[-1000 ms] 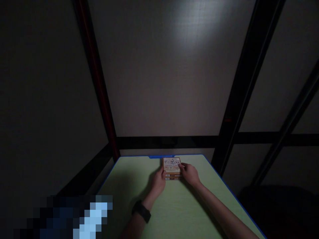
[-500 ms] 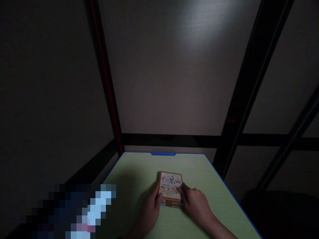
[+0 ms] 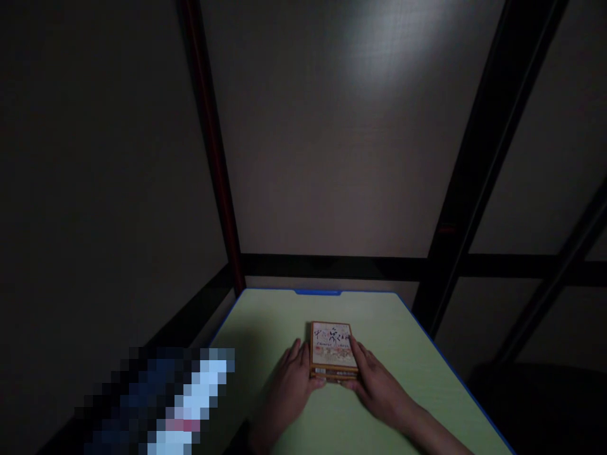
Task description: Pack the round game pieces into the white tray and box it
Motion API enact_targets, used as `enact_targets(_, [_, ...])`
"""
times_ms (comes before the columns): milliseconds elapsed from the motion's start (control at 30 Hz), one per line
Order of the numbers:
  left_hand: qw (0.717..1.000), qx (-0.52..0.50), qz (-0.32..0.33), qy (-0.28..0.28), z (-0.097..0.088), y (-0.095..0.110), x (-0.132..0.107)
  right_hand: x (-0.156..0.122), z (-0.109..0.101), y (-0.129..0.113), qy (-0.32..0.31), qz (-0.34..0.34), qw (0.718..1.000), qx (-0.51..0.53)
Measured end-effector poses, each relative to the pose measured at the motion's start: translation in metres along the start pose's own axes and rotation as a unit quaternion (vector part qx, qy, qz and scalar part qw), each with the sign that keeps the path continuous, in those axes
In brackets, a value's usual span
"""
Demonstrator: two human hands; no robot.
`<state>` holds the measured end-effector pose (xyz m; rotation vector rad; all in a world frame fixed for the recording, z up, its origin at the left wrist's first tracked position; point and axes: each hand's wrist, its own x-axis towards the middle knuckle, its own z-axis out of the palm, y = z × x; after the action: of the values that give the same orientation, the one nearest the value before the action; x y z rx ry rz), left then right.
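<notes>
A small stack of flat orange-edged boxes (image 3: 333,347) with a pale printed lid lies on a light green table (image 3: 265,322). My left hand (image 3: 288,390) lies against the stack's left side, fingers stretched out along it. On the other side my right hand (image 3: 379,387) presses the stack's right edge, fingers straight and pointing away from me. Both hands clasp the stack between them near the middle of the table.
The table has a blue rim (image 3: 317,292) and stands in a dim room. Dark posts (image 3: 213,158) and rails (image 3: 465,189) frame pale wall panels behind it. A pixelated patch (image 3: 175,404) covers the lower left.
The stack has come from the table's far edge toward me, held between both hands. My fingers have since straightened along its sides.
</notes>
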<state>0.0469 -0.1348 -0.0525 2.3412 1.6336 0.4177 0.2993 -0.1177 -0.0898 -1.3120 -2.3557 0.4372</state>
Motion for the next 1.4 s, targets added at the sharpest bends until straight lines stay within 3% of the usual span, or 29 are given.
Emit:
enact_targets(167, [1.000,0.019,0.010,-0.021,-0.014,-0.011,0.026,0.030,-0.008,0.005,-0.008,-0.004,1.000,-0.004])
enact_targets(300, [0.999,0.039,0.007,-0.003,-0.006,-0.020,0.042,0.044,-0.004,0.005,0.021,0.011,1.000,-0.001])
enact_targets(467, [0.997,0.053,0.012,0.045,0.009,-0.023,0.044,0.043,0.002,0.003,0.071,0.000,0.997,0.020])
enact_targets(600, [0.996,0.020,0.022,0.083,0.011,-0.024,0.041,0.039,-0.001,-0.001,0.112,-0.001,0.992,0.062])
enact_targets(700, [0.993,0.002,0.060,0.105,0.011,-0.025,0.039,0.037,-0.003,-0.005,0.108,0.013,0.993,0.048])
enact_targets(1000, [0.995,0.054,0.047,0.068,0.010,-0.023,0.042,0.037,-0.004,-0.005,0.080,0.021,0.996,-0.027])
enact_targets(1233, [0.997,0.037,0.048,0.038,-0.005,-0.017,0.036,0.037,-0.002,-0.004,0.096,0.026,0.994,-0.039])
enact_targets(1400, [0.998,0.028,0.039,0.030,-0.005,-0.014,0.035,0.036,-0.005,-0.010,0.096,0.040,0.994,-0.036])
